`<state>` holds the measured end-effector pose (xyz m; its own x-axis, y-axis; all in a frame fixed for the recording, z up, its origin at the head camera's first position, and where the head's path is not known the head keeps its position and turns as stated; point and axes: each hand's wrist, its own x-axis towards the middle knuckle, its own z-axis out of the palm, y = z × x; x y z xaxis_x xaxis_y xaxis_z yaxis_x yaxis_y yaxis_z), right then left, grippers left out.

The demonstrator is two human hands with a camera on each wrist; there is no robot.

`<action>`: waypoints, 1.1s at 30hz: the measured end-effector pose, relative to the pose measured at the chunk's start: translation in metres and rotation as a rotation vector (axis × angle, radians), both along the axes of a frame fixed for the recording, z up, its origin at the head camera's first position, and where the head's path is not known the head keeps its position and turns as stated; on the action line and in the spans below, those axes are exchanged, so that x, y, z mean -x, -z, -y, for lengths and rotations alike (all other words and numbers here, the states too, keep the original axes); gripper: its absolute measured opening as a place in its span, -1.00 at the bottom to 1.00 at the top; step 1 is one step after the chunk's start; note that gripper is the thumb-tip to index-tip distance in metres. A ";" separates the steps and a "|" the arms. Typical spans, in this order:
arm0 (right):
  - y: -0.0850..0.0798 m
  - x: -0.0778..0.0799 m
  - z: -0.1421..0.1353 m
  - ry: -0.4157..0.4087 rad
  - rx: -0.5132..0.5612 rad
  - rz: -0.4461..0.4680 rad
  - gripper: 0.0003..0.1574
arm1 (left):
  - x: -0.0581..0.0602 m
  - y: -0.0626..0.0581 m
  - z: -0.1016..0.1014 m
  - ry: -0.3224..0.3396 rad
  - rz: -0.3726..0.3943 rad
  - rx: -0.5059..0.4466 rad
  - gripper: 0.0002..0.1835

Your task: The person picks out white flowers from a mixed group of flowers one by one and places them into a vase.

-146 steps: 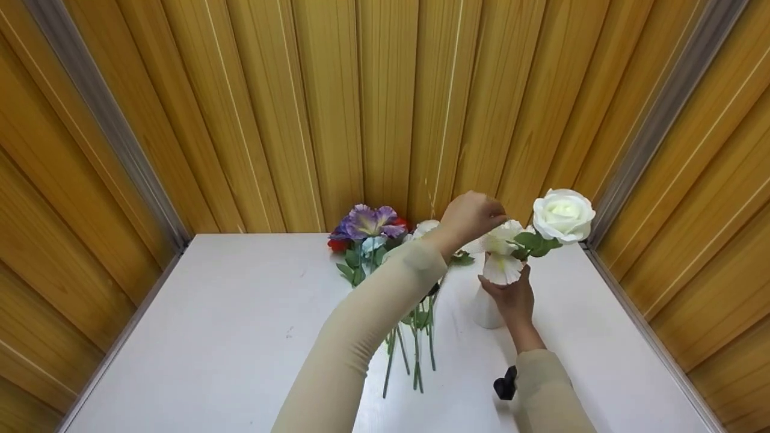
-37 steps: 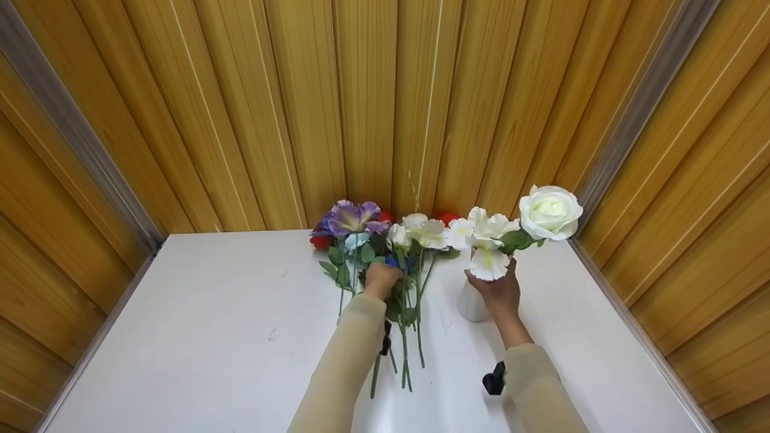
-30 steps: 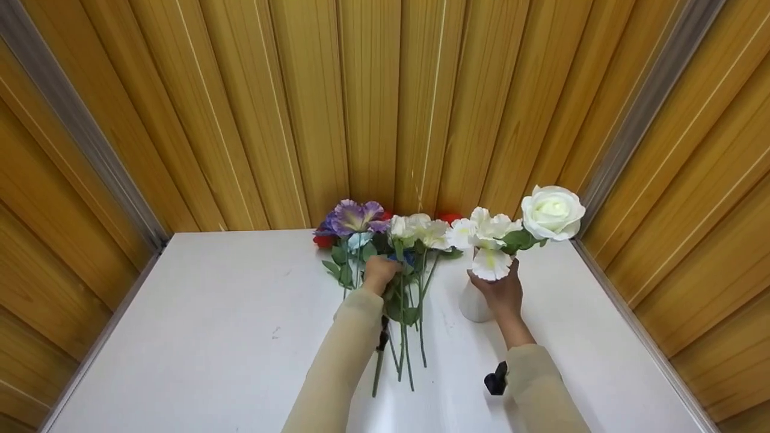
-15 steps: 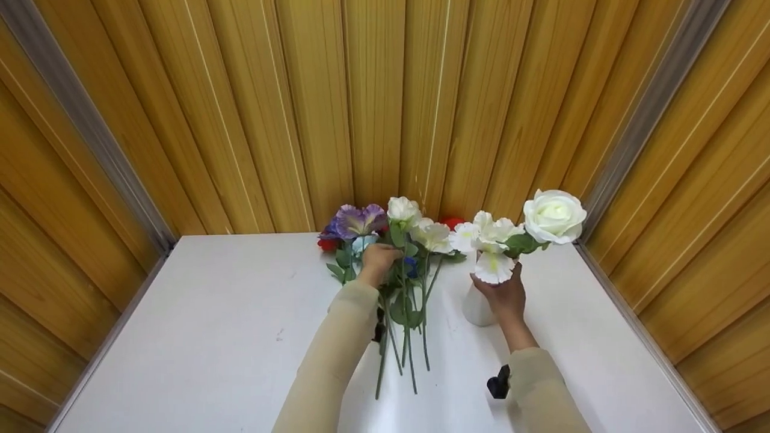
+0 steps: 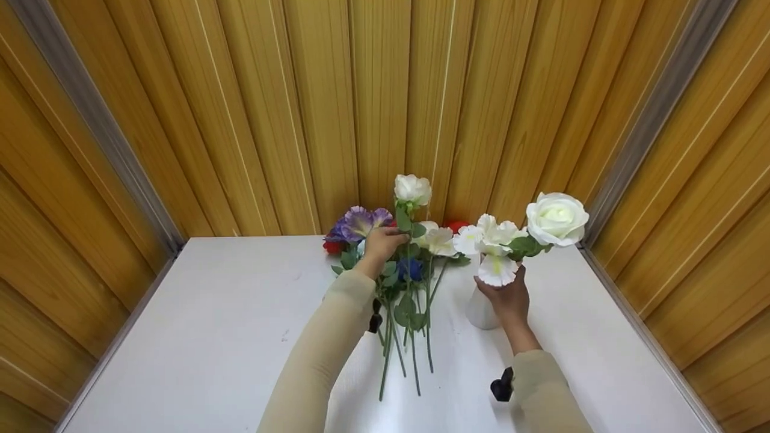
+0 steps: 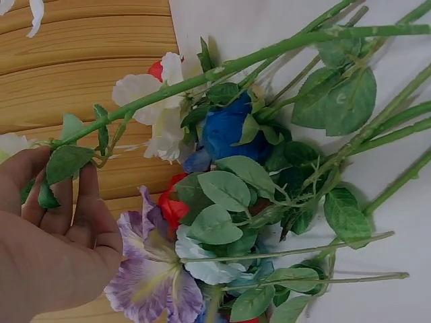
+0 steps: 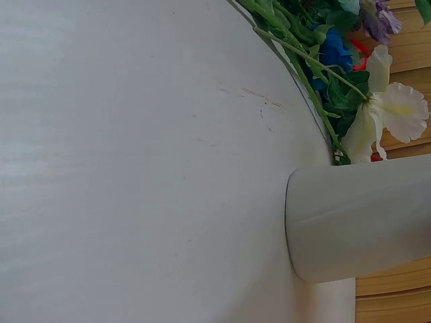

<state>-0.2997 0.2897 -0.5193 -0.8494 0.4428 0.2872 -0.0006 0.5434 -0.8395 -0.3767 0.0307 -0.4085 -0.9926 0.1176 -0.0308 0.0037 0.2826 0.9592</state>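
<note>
My left hand (image 5: 382,245) pinches the stem of a white rose (image 5: 413,190) just below its bloom. The rose stands above the other flowers, and its green stem (image 6: 229,67) runs across the left wrist view. At the right, my right hand (image 5: 511,297) grips the upper part of a white vase (image 5: 483,313). A white iris (image 5: 496,269) and a large white rose (image 5: 557,219) stick out of the vase, their lower stems hidden. The right wrist view shows the vase's lower body but not the hand.
Beside the vase lies a pile of flowers: a purple iris (image 5: 359,224), a blue rose (image 5: 410,270), a cream iris (image 5: 439,240), red blooms (image 5: 457,226) and a pale blue one (image 6: 205,259). Their stems point toward the front of the white table (image 5: 228,337). Wood-look panels (image 5: 379,120) close the back and sides.
My left hand came from above the vase to the pile, took hold of the white rose and has raised it upward out of the pile. The right hand stays on the vase.
</note>
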 end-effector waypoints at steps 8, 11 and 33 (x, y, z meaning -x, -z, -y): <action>0.000 0.002 0.000 0.005 0.013 -0.033 0.20 | -0.003 -0.025 0.000 0.091 -0.039 -0.030 -0.67; 0.001 0.002 0.000 -0.008 0.026 -0.033 0.21 | -0.007 -0.034 0.001 0.118 -0.093 -0.003 -0.68; -0.002 0.007 -0.006 0.006 0.051 0.013 0.21 | -0.057 -0.040 -0.018 0.353 -0.257 -0.003 -0.74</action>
<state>-0.3066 0.2954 -0.5168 -0.8500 0.4620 0.2532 0.0138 0.4999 -0.8660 -0.3197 0.0486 -0.3684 -0.8670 0.4506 0.2127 0.3381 0.2184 0.9154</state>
